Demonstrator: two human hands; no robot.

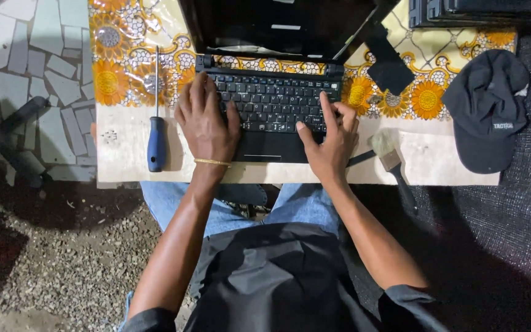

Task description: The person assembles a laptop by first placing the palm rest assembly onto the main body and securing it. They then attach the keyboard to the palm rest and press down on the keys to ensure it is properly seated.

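Observation:
A small black laptop (275, 104) lies open on a low table, its dark screen (278, 27) tilted back. My left hand (207, 120) rests flat on the left side of the keyboard, fingers spread, a thin gold bracelet on the wrist. My right hand (330, 138) sits at the right end of the keyboard, index finger stretched onto the keys and thumb pointing over the palm rest. Neither hand holds anything.
A blue-handled screwdriver (156, 132) lies left of the laptop. A paintbrush (391, 160) lies to the right, its handle over the table edge. A black cap (487, 110) sits at the table's right end. A flowered cloth (118, 67) covers the back of the table (437, 160). Gravel ground lies below left.

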